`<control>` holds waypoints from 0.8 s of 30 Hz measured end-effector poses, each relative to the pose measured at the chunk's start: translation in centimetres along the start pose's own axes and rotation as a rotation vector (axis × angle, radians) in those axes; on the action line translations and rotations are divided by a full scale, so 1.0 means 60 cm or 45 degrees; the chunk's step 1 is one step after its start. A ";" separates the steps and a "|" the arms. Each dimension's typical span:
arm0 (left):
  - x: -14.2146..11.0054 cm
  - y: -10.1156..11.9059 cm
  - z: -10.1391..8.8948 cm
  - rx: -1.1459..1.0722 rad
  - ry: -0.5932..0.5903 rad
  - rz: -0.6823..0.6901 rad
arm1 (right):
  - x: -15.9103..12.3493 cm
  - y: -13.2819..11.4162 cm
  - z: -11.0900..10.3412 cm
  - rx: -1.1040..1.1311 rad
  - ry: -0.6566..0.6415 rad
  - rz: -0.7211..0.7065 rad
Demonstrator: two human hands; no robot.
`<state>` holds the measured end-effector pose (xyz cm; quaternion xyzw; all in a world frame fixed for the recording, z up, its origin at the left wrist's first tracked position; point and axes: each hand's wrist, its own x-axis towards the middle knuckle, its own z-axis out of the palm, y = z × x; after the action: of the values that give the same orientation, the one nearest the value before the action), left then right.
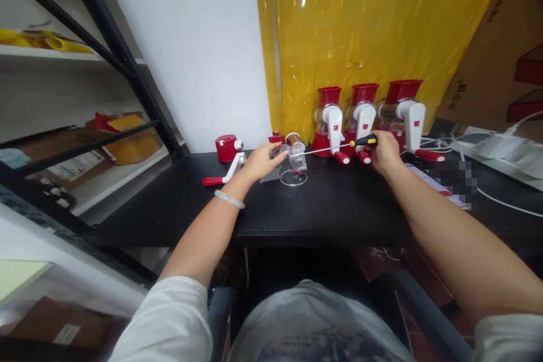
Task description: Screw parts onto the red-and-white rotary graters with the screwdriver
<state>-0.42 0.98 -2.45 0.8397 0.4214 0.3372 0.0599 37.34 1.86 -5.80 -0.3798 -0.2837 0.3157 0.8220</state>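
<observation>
My left hand [265,161] is closed around a clear plastic grater body [298,162] at the middle of the table. Its round clear rim hangs or rests low, just over the black surface. In my right hand [385,151] is a screwdriver [360,141] with a black and yellow handle. The long shaft points left, its tip at the clear body; whether it touches a screw is too small to tell. Behind the body stands a metal grating drum [293,139]. Left of my left hand are a red round housing [226,148] and a white crank with a red handle [212,181].
Several assembled red and white rotary graters [329,124] stand along the back right, by a yellow plastic sheet [360,22]. A flat printed item [432,184], white cables and a power strip [503,147] lie at right. A black-framed shelf [106,181] borders the left.
</observation>
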 end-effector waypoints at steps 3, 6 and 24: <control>-0.001 0.001 -0.001 0.000 -0.003 -0.002 | -0.003 -0.007 0.007 0.046 0.079 0.084; 0.000 0.000 0.000 -0.006 0.003 0.007 | -0.006 -0.009 0.002 -0.075 0.036 0.094; 0.002 -0.001 0.000 -0.010 -0.001 0.014 | -0.010 -0.011 0.002 -0.113 0.093 0.087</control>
<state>-0.41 1.12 -2.44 0.8419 0.4155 0.3387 0.0615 37.07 1.15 -5.32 -0.4367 -0.2542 0.3168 0.8027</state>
